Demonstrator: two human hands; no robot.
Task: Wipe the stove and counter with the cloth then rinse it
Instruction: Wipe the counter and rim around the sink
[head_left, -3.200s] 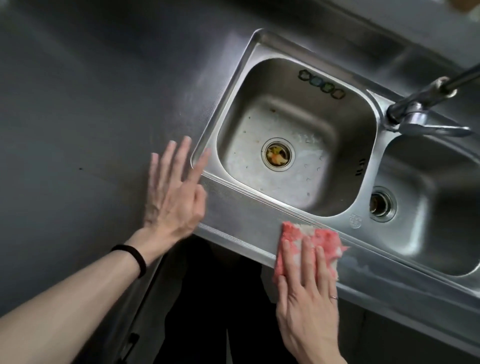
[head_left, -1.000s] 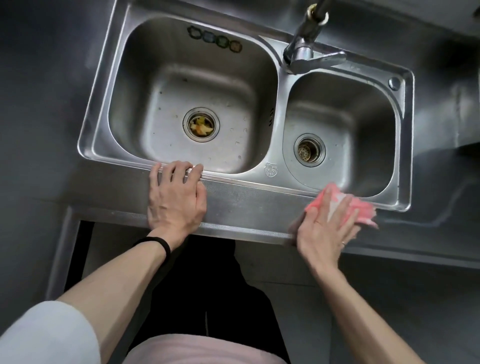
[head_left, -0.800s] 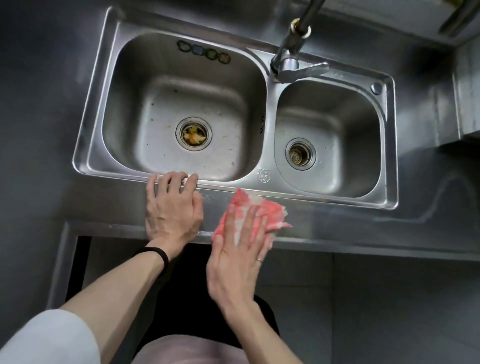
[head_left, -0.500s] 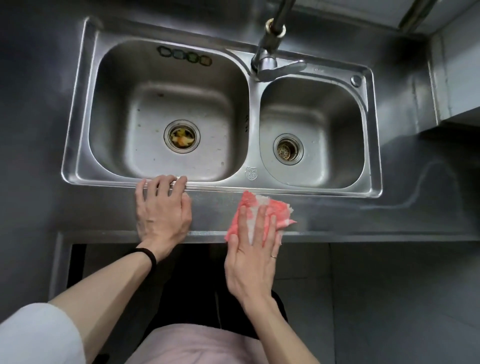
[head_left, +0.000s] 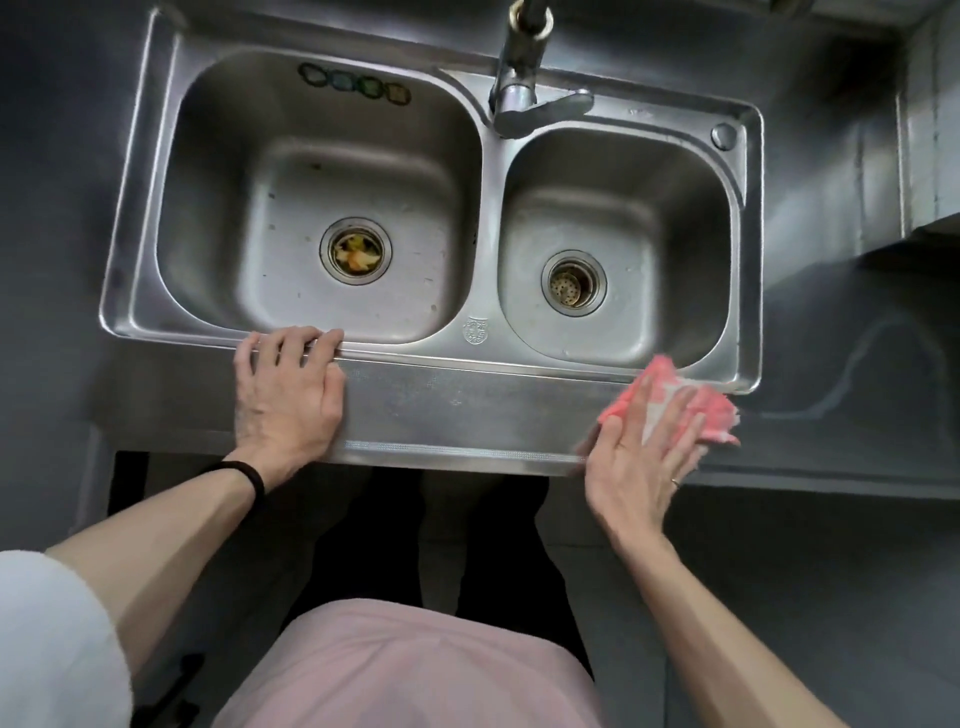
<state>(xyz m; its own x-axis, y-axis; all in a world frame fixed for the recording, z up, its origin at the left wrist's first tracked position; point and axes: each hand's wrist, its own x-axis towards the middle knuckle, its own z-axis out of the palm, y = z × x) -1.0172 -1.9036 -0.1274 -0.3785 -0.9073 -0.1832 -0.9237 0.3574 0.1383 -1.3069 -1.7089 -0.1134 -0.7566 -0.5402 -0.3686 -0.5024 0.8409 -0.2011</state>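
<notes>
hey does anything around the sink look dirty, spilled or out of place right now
Yes. The left basin's drain holds yellowish food scraps in its strainer, and dark specks dot that basin's floor. The right basin's drain looks clear. Otherwise nothing stands out: the pink cloth lies flat under the right hand at the sink's front right corner.

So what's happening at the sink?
A person is wiping the steel counter strip in front of a double sink. The right hand lies flat on a pink cloth, pressing it down near the sink's front right corner. The left hand rests on the front edge, fingers hooked over the rim of the big basin. No water runs from the faucet, so the cloth is not being rinsed.
</notes>
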